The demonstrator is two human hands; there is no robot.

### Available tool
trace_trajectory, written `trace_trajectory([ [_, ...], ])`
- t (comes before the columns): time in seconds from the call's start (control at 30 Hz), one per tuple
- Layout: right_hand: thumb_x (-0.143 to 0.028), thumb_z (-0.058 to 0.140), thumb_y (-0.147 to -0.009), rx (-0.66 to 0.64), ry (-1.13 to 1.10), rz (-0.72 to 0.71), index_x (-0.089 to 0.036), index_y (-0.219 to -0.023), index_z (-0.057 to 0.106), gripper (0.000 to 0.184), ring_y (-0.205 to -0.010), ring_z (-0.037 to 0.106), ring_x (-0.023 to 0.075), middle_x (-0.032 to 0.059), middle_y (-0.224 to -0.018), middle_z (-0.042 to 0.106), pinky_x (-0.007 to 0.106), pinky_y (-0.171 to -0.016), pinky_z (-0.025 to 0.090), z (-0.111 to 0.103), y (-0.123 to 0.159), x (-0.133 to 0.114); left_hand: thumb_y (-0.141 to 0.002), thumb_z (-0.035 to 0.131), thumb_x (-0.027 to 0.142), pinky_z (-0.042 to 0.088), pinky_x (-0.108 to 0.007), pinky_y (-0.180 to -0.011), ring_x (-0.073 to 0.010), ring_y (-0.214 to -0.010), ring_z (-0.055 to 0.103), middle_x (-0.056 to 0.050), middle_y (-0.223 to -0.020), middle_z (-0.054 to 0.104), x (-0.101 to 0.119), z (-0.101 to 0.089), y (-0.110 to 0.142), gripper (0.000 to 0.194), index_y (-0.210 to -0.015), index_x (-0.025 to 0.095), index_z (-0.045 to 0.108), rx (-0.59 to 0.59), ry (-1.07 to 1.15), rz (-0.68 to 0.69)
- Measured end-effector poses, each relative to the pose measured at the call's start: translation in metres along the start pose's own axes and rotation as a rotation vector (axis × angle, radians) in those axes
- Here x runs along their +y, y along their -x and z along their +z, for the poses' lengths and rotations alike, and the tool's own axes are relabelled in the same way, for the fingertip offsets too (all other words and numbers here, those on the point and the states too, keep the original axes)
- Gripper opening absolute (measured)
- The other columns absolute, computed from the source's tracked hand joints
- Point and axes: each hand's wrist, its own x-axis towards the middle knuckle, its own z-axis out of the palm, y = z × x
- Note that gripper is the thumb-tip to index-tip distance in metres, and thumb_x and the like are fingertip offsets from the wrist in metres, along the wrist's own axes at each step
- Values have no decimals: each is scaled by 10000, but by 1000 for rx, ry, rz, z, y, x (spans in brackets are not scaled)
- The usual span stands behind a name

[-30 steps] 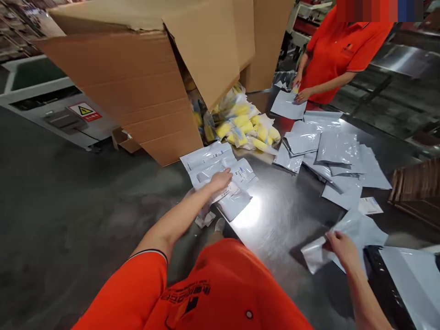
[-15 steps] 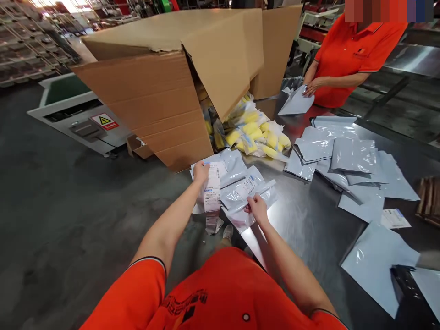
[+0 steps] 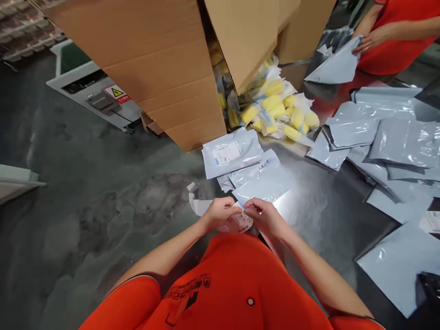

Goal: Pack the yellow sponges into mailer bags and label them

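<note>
Close to my body, my left hand (image 3: 222, 212) pinches a strip of printed shipping labels (image 3: 242, 223). My right hand (image 3: 263, 214) meets it at the strip's top edge, thumb and fingers also pinched on the labels. White backing paper (image 3: 199, 205) trails out to the left of my left hand. Just beyond my hands, a grey mailer bag (image 3: 266, 181) lies flat on the metal table's corner, over another bag. Behind it rests a mailer bag with a label stuck on it (image 3: 232, 151).
A large open cardboard box (image 3: 165, 68) stands beyond, spilling yellow items in clear wrap (image 3: 275, 110) onto the metal table (image 3: 319, 201). Several grey mailer bags (image 3: 405, 142) are piled at right. A co-worker's hand (image 3: 374, 40) holds a mailer at the far right.
Both hands have drawn back toward my body and come together at the label strip. My right hand has let go of the mailer bag. The view has tilted down.
</note>
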Motion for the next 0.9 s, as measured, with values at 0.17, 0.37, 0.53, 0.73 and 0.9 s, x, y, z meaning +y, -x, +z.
trace_trajectory([
  [0.17,-398,577,-859,111,29,15,-215,-752,595,213,-663,486,148,-17,-692,564,261,-626,377,-15,21,23,-627,723,567,288,-236,-514,-128,-586,435,49,-578,482,-31,8,1,418,-647,201,520,-141,11,-143],
  [0.37,-367,500,-898,495,442,29,-215,-842,580,180,-727,541,186,26,-782,619,299,-697,411,-107,-34,69,-611,715,384,312,-251,-542,-146,-608,474,51,-590,493,-75,18,-39,267,-618,209,513,-15,-152,-176],
  [0.53,-384,642,-876,375,942,172,-155,-1192,602,393,-1045,586,315,169,-1169,644,411,-856,452,-115,-75,101,-641,673,342,322,-266,-504,-150,-523,478,40,-565,508,-102,17,-53,186,-635,215,538,2,-157,-226],
  [0.73,-382,508,-965,501,959,-42,-60,-1458,445,592,-1331,441,383,264,-1452,496,521,-1067,380,-25,-57,113,-660,647,392,353,-289,-513,-164,-520,488,9,-556,528,-128,-14,-18,216,-591,205,564,-19,-147,-260],
  [0.9,-385,389,-998,498,866,-58,-72,-1502,418,594,-1475,279,404,230,-1563,395,637,-1176,194,36,-68,140,-722,608,381,351,-300,-523,-169,-513,486,16,-547,518,-119,-13,-32,188,-683,197,615,-12,-178,-232],
])
